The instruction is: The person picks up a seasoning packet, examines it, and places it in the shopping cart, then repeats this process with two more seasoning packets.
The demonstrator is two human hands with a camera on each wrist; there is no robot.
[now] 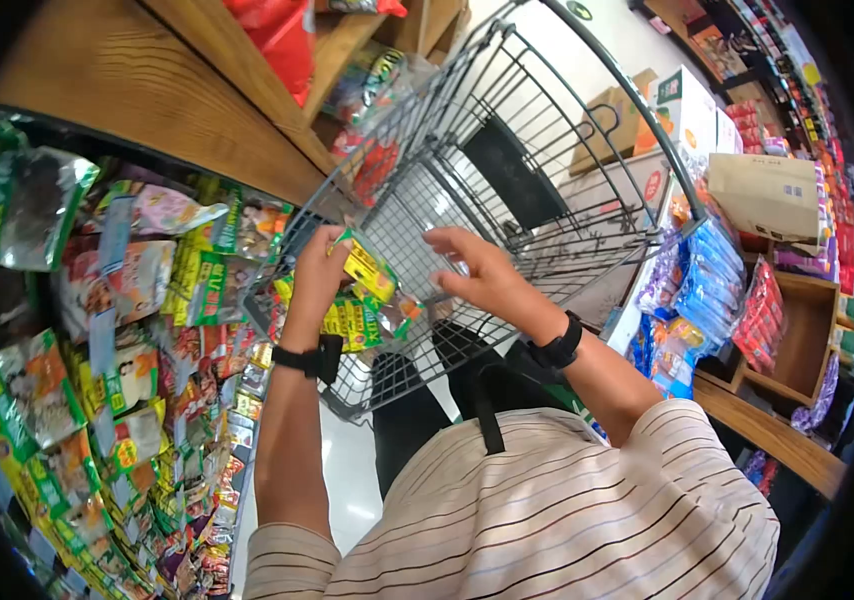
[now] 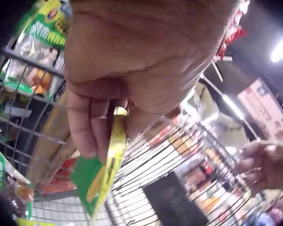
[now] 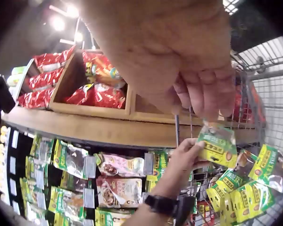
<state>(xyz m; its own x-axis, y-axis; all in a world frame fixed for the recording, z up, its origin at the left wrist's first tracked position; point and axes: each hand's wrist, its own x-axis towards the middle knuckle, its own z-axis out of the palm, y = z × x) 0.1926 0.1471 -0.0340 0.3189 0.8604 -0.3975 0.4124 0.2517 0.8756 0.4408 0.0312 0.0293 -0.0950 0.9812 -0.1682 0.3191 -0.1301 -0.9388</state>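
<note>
My left hand (image 1: 319,272) pinches a flat yellow-and-green food packet (image 1: 371,272) between thumb and fingers, inside the wire shopping cart (image 1: 425,225). Seen edge-on in the left wrist view, the packet (image 2: 112,153) hangs down from the fingertips. Several similar yellow-and-green packets (image 3: 247,200) lie in the cart just below that hand. Over the cart's other side, my right hand (image 1: 492,280) is held with loosely bent fingers and nothing in it, apart from the packet. Each wrist wears a black band.
Racks of hanging snack packets (image 1: 137,270) stand close along the cart's left side. A wooden shelf (image 3: 113,125) with red bags runs above them. To the right are cardboard boxes (image 1: 762,195), blue bags (image 1: 712,280) and a wooden bin (image 1: 802,340). A dark panel (image 1: 512,170) sits inside the cart.
</note>
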